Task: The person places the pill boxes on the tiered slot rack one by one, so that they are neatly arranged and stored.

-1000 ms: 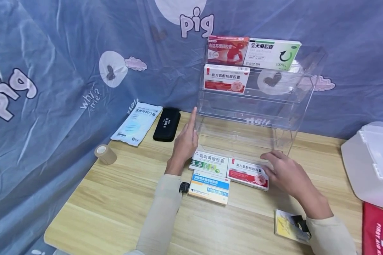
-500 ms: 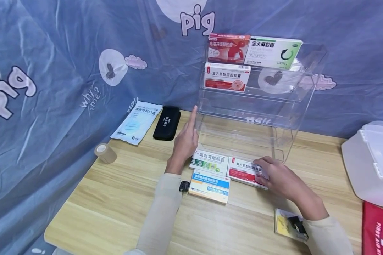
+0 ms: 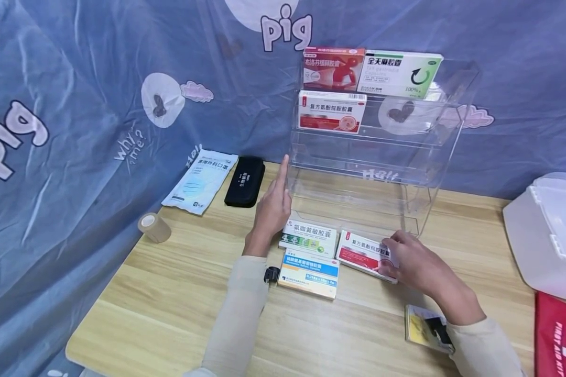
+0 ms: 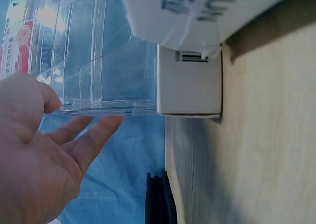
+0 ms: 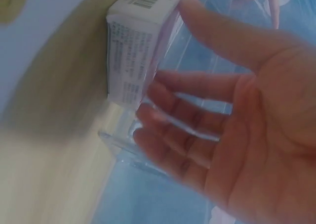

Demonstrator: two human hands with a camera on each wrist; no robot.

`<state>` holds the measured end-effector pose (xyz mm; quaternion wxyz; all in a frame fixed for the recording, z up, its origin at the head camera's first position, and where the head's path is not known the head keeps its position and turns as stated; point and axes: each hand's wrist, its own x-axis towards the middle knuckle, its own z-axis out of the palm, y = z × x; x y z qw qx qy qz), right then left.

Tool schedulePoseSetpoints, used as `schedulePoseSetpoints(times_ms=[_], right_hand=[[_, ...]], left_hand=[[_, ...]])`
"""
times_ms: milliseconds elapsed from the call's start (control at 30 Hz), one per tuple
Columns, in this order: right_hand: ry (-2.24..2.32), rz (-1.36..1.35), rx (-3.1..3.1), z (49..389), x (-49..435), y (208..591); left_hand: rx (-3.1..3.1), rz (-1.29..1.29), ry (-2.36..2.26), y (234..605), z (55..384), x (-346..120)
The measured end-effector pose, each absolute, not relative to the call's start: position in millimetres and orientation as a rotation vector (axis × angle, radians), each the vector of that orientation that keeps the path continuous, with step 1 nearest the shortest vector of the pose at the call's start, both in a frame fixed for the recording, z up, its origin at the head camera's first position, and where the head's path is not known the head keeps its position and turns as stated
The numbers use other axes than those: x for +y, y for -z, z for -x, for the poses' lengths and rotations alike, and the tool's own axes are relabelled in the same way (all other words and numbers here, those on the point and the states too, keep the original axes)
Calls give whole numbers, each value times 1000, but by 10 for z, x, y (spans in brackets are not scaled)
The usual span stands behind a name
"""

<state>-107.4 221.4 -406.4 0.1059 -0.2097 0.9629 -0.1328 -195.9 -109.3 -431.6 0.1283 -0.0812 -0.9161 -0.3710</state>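
A white-and-red medicine box lies at the foot of a clear acrylic display rack. My right hand grips its right end; in the right wrist view, thumb and fingertips meet opposite edges of the box. At the rack's left side is my left hand, fingers extended along the outside. The left wrist view places the rack's side panel between the thumb and fingers of the left hand. Left of the gripped box lies a white-and-green medicine box, with a blue-and-orange one before it.
Higher on the rack stand a red box, a green-and-white box and another white-and-red box. Left are a mask packet, black case and tape roll. Right are a white bin and red first-aid bag.
My right hand has moved from the box's right edge onto its end and taken hold of it. The box has turned slightly. The left hand stays at the rack.
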Motion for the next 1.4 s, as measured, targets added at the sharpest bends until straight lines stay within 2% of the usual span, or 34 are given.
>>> schedulePoseSetpoints(times_ms=[267, 667, 1067, 1400], right_hand=[[338, 441, 2726, 1104, 2289, 4054], [509, 399, 2681, 1145, 2320, 4080], [833, 541, 2595, 1164, 2339, 4119], [1130, 722, 2554, 1161, 2466, 3938]], left_hand=[[-2667, 240, 1056, 4323, 1968, -1086], [-2672, 222, 1066, 4317, 1959, -1106], [-2645, 252, 1073, 4315, 1959, -1090], [-2654, 241, 1069, 4314, 1952, -1091]])
